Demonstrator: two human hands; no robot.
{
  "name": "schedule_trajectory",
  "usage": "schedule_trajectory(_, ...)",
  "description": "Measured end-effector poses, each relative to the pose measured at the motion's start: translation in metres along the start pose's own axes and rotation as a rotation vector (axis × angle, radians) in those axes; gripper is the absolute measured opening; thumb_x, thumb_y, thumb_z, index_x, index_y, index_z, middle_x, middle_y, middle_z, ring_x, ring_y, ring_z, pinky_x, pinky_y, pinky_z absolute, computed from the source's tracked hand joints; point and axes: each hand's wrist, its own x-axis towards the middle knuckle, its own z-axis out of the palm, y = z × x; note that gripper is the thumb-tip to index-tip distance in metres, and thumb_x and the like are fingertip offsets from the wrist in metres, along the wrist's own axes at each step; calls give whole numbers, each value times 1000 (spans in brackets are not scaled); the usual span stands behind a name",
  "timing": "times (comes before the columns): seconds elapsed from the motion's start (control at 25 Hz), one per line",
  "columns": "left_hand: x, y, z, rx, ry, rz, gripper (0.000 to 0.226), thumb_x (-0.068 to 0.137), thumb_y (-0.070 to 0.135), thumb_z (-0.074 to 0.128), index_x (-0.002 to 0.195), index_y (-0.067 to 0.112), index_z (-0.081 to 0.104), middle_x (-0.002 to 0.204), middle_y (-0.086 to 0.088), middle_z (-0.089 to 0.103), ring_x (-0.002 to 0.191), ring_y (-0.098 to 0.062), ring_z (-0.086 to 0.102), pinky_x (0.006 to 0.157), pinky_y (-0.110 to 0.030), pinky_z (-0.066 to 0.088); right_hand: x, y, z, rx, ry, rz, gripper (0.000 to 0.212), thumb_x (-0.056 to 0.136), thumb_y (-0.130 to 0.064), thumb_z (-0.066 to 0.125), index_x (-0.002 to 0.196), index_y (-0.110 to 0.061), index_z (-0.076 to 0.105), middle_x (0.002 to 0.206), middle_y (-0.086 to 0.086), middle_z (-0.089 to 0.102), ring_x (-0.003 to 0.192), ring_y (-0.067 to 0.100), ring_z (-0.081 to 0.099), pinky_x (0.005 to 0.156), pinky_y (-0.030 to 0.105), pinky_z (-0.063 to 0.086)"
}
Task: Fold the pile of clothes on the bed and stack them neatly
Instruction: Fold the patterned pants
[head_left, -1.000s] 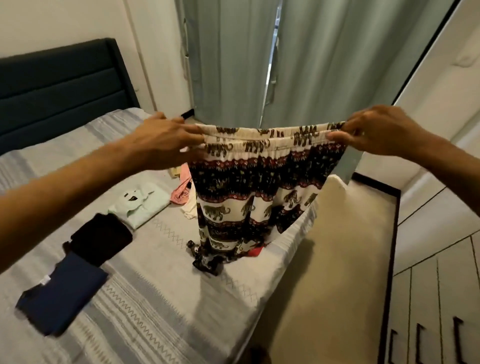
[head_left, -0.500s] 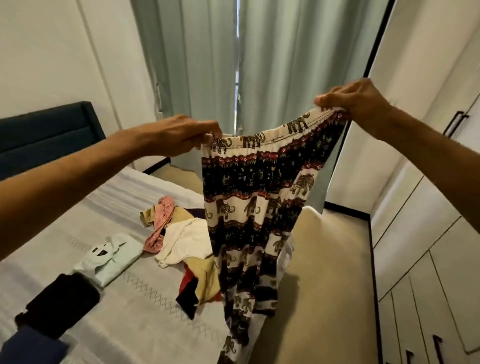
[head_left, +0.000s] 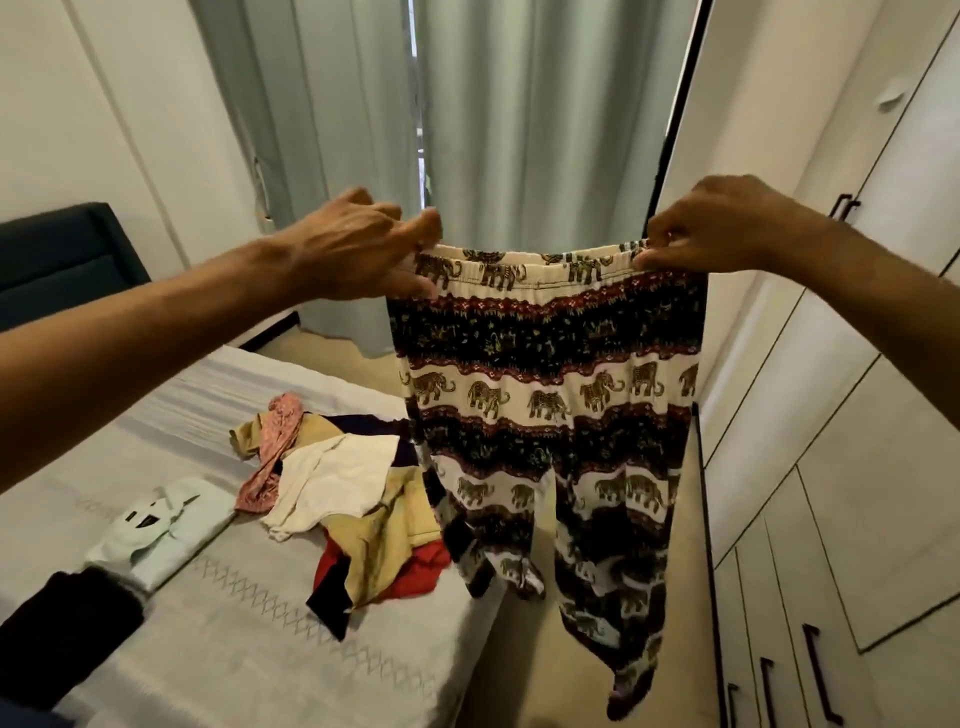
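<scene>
A pair of elephant-print trousers (head_left: 545, 415) in cream, black and red hangs in the air over the bed's right edge, both legs dangling free. My left hand (head_left: 358, 244) pinches the left end of the waistband and my right hand (head_left: 711, 223) pinches the right end, stretching it level. Below on the bed (head_left: 218, 623) lies the unfolded pile (head_left: 343, 499): pink, tan, white, red and dark pieces. At the left sit folded items: a pale green shirt (head_left: 166, 530) and a black garment (head_left: 67, 623).
Grey-green curtains (head_left: 519, 130) hang behind the trousers. White wardrobe doors (head_left: 841, 467) with dark handles line the right side, with a narrow strip of floor (head_left: 524, 675) between them and the bed. A dark headboard (head_left: 57, 260) stands at the left.
Both hands have raised the trousers clear of the bed. The waistband, tilted half a second ago, is now level and stretched wider, and the legs hang free.
</scene>
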Motion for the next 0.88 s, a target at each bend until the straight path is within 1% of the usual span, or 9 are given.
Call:
schedule_trajectory(0.12,25,13,-2,-61,-8,188,52,101,62,21,136,35,50,117,1,74,91,-23,68,85,-39,50,-10,10,0,-121,46,-83,87,85,-90,11,96,-26,68,68,2,64,56,24,56,55,27,39)
schedule_trajectory(0.24,39,9,0,-173,-14,217,48,103,43,31,142,28,54,126,-6,72,68,-22,70,57,-30,57,-33,28,6,-128,38,-101,78,91,-81,22,98,-27,77,72,3,69,61,19,50,61,33,45)
schedule_trajectory(0.32,40,2,5,-149,-3,185,53,102,46,25,142,26,52,128,-7,72,71,-24,70,62,-35,58,-50,39,16,-61,39,-121,84,92,-82,18,105,-25,80,83,-3,73,72,16,50,63,32,39)
schedule_trajectory(0.44,42,-3,15,-63,29,179,48,108,52,19,133,26,51,127,-3,72,93,-27,69,75,-39,51,-61,45,33,141,26,-78,78,93,-78,33,115,-19,78,84,-7,66,75,15,48,58,27,32)
schedule_trajectory(0.56,59,5,14,-71,71,144,48,106,57,20,119,25,54,118,-3,74,89,-22,63,73,-36,45,-59,36,31,262,27,36,77,91,-82,39,98,-17,79,66,-7,61,60,14,54,51,28,37)
schedule_trajectory(0.64,71,17,9,-107,75,96,53,103,64,20,111,25,55,101,-5,74,78,-18,60,71,-36,50,-56,19,27,168,-16,66,64,97,-74,40,106,-17,68,62,-11,57,47,8,50,45,23,36)
schedule_trajectory(0.72,79,29,7,-114,77,36,64,100,74,15,110,25,55,81,0,66,62,-14,58,57,-34,54,-60,-3,28,151,-174,109,43,104,-59,33,122,-22,46,61,-4,53,45,9,49,41,22,41)
schedule_trajectory(0.8,85,39,4,-78,26,-15,65,99,78,22,123,25,52,74,7,59,57,-10,56,52,-28,50,-67,-24,30,89,-307,4,34,107,-54,27,135,-35,32,66,0,57,48,12,56,45,19,50)
schedule_trajectory(0.88,89,48,4,-25,-84,-33,67,96,78,34,138,27,49,79,9,57,67,-11,61,60,-27,48,-67,-33,41,-104,-320,-200,58,109,-44,40,157,-48,9,77,-4,59,54,11,55,50,20,44)
